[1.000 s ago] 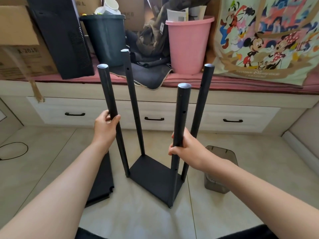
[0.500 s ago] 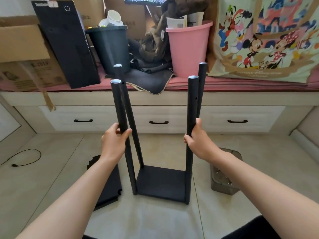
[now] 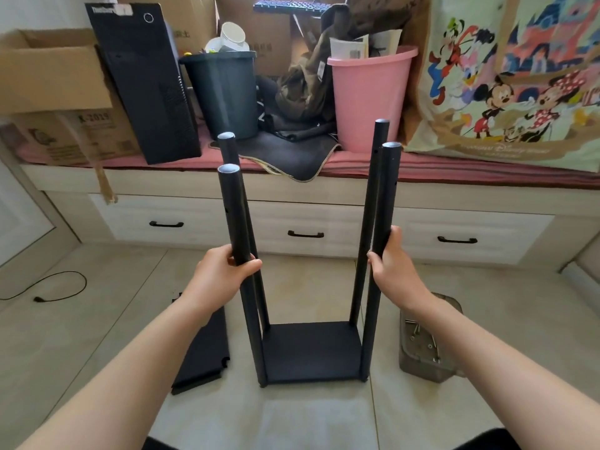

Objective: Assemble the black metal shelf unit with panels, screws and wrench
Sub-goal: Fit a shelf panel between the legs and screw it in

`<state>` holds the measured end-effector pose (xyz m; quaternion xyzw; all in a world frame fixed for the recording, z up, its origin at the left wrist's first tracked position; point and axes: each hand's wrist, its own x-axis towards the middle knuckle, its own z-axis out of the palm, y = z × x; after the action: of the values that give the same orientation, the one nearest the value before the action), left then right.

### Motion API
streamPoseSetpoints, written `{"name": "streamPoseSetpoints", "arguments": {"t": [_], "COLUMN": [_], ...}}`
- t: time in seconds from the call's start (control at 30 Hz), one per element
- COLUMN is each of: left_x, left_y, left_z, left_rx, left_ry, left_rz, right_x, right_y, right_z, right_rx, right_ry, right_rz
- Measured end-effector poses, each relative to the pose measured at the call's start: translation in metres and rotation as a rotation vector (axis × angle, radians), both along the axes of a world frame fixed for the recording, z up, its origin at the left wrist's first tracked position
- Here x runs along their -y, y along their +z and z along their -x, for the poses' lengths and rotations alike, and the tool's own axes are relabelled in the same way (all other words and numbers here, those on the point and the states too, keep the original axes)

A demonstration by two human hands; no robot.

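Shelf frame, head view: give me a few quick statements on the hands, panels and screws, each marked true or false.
1. Each hand grips a near post. True: left hand on the left post, right hand on the right post.
2. Two panels are fitted between the posts. False: only the bottom panel is.
3. A spare panel lies on the floor left of the frame. True.
4. The screws lie loose on the floor. False: they sit in a tray on the right.
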<state>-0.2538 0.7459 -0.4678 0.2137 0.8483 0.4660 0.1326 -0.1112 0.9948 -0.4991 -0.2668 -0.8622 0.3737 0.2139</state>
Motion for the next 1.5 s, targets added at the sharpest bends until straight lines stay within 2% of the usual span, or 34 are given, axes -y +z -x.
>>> {"name": "streamPoseSetpoints", "arguments": {"t": [0.4, 0.53, 0.7, 1.17, 1.27, 1.37, 1.5], "left_x": [-0.025, -0.031, -0.043, -0.033, -0.014, 0.008, 0.038], "left_y": [-0.002, -0.01, -0.016, -0.023, -0.031, -0.036, -0.047], "left_z": [0.015, 0.018, 0.024, 0.041, 0.033, 0.026, 0.029], "left_rx": [-0.057, -0.103, -0.026, -0.038, -0.044, 0.084, 0.206], "left_ry": [0.071, 0.176, 0.313, 0.276, 0.186, 0.104, 0.055], "left_rz": [-0.136, -0.087, -0.124, -0.163, -0.151, -0.099, -0.042], "right_x": [-0.007, -0.005, -0.008, -0.022, -0.02, -0.016, -0.006], "right_y": [-0.006, -0.002, 0.0, -0.007, -0.013, -0.014, -0.023], "right_z": [-0.005, 0.001, 0.013, 0.022, 0.012, -0.004, -0.016], "right_rx": [-0.132, -0.164, -0.135, -0.083, 0.07, 0.387, 0.819], "right_ry": [0.043, 0.022, -0.011, 0.019, -0.006, -0.009, 0.025], "right_rz": [-0.019, 0.049, 0.076, 0.025, -0.018, -0.012, 0.19]}}
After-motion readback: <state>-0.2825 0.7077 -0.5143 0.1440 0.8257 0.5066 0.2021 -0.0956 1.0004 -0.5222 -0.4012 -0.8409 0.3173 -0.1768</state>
